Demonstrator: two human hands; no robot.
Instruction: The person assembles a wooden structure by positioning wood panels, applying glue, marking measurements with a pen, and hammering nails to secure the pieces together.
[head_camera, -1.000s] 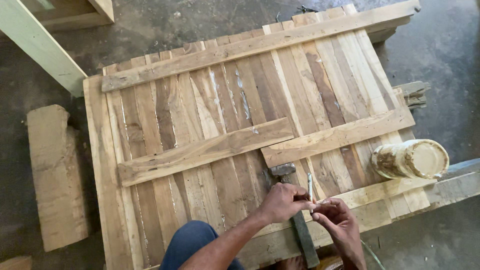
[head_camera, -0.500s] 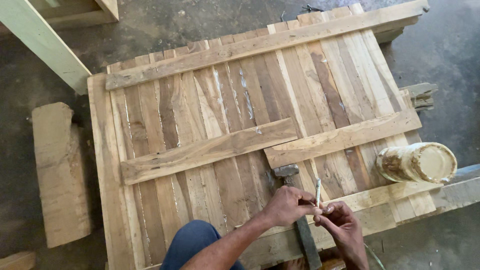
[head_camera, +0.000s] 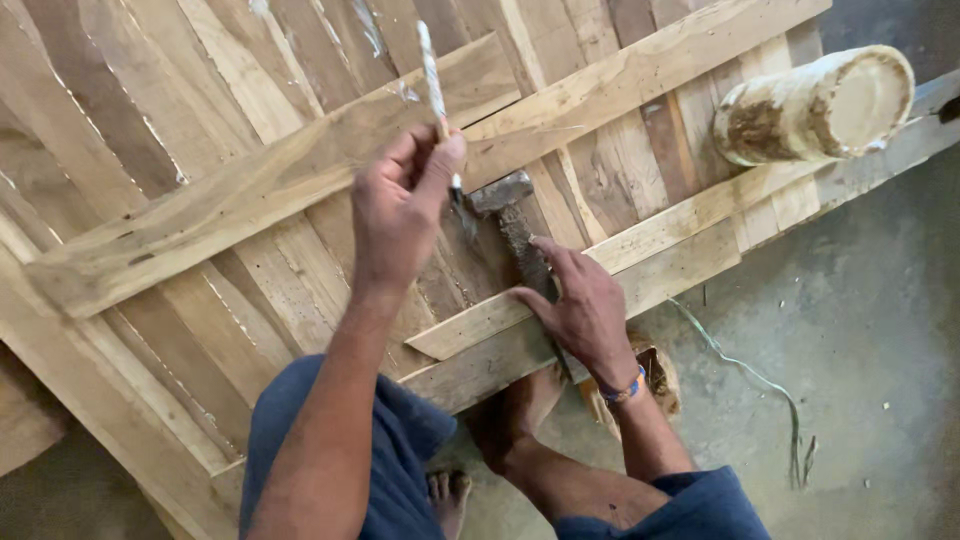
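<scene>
Grey concrete floor under a large slatted panel of weathered wooden planks, pale cylindrical wooden log well right of both hands. Since half a second ago the hands have split: left hand lifted, fingers pinched on the thin white pencil-like stick. Right hand dropped, fingers spread narrow on the rusty steel hammer lying just below the left fingertips, so marking looks finished and hammer work is up.

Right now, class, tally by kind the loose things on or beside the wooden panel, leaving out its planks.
Hammer under right hand: 1
Pencil in left hand: 1
Log section: 1
Green cord: 1
Total: 4
</scene>
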